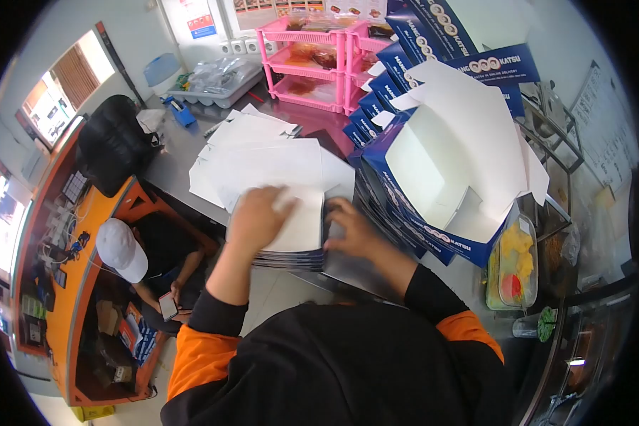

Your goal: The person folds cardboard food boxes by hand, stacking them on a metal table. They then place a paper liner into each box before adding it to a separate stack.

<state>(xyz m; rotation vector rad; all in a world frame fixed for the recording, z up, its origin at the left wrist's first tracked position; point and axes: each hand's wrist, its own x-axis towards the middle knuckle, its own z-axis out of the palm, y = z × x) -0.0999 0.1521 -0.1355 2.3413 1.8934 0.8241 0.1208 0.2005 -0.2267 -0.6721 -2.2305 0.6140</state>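
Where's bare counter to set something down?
Steel counter left of the white carton blanks, nearer than the blue item; smaller patch nearside of the right hand. Crowded: pink rack across to Katsu boxes.

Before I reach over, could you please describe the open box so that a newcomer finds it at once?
From the pink rack on the steel counter, look right and nearer. The open box tops the stack beyond the right hand: navy printed outside, white inside showing. The flat white sheets by the left hand lack its raised walls.
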